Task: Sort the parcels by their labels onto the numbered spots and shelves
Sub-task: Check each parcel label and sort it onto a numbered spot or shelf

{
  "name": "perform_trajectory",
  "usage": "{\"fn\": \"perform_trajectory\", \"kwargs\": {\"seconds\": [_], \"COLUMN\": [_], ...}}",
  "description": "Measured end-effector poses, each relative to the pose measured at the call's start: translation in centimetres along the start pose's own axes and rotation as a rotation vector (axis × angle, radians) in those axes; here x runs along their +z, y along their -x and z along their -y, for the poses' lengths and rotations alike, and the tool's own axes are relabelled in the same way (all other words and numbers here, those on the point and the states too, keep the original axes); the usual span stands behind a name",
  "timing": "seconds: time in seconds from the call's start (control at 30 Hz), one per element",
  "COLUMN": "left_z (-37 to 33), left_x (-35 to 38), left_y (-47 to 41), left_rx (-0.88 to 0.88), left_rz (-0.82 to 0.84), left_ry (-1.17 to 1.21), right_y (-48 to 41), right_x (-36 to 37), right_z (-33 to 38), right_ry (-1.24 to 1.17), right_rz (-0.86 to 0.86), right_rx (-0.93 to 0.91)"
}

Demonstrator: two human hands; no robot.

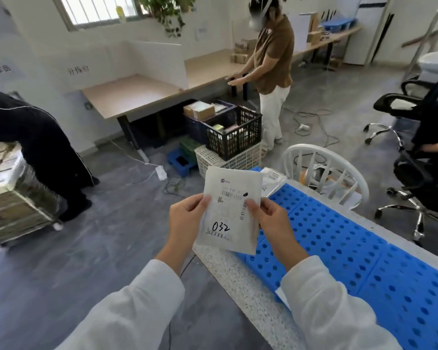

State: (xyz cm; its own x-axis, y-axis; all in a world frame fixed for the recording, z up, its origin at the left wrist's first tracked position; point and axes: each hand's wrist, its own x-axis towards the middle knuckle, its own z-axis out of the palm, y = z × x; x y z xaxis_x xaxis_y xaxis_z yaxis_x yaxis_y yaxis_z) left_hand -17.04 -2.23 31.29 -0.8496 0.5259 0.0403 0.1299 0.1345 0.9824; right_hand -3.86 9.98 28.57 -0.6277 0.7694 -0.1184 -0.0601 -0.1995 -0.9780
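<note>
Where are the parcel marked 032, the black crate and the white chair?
parcel [229, 210]: head view, middle of its label.
black crate [234, 140]: head view, front mesh wall.
white chair [310, 148]: head view, top rail of its back.

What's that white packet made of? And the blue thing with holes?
The packet looks like thin matte white plastic film, maybe paper: flat, faintly wrinkled, pinched by the left hand and right hand. The blue board looks like smooth moulded plastic, with even rows of round holes.

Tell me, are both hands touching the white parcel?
Touching. The head view shows the left hand and right hand each pinching a side edge of the white parcel.
</note>
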Motion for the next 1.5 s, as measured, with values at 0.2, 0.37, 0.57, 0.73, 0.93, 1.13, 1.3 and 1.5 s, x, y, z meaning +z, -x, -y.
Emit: {"fn": "perform_trajectory", "kwargs": {"seconds": [0.2, 0.37, 0.57, 0.73, 0.93, 1.13, 1.3, 1.5], "left_z": [0.7, 1.1, 2.2, 3.1, 3.9, 4.7, 5.5, 5.2], "left_x": [-0.2, 1.5, 1.0, -2.1, -5.9, -8.7, -8.5, -6.2], "left_y": [-2.2, -4.0, -7.9, -12.6, -18.2, -22.8, -24.5, -25.7], "left_rx": [-0.015, -0.036, -0.073, -0.092, -0.032, -0.028, -0.028, 0.002], "left_rz": [0.015, 0.076, 0.215, 0.249, 0.318, 0.425, 0.505, 0.579], "left_ry": [0.034, 0.114, 0.135, 0.196, 0.184, 0.204, 0.176, 0.155], "right_y": [-1.5, -2.3, -4.2, -6.5, -9.8, -12.3, -13.0, -14.1], "right_x": [1.1, 0.8, 2.4, 7.5, 13.0, 18.1, 19.3, 17.6], "right_z": [-0.1, -0.3, -0.8, -1.3, -1.6, -2.6, -3.6, -3.9], "right_ry": [0.012, 0.038, 0.099, 0.134, 0.158, 0.161, 0.125, 0.162], "right_rz": [-0.004, -0.103, -0.218, -0.280, -0.347, -0.426, -0.522, -0.585], "right_rx": [-0.017, -0.024, -0.010, -0.010, -0.008, -0.013, 0.029, 0.064]}}
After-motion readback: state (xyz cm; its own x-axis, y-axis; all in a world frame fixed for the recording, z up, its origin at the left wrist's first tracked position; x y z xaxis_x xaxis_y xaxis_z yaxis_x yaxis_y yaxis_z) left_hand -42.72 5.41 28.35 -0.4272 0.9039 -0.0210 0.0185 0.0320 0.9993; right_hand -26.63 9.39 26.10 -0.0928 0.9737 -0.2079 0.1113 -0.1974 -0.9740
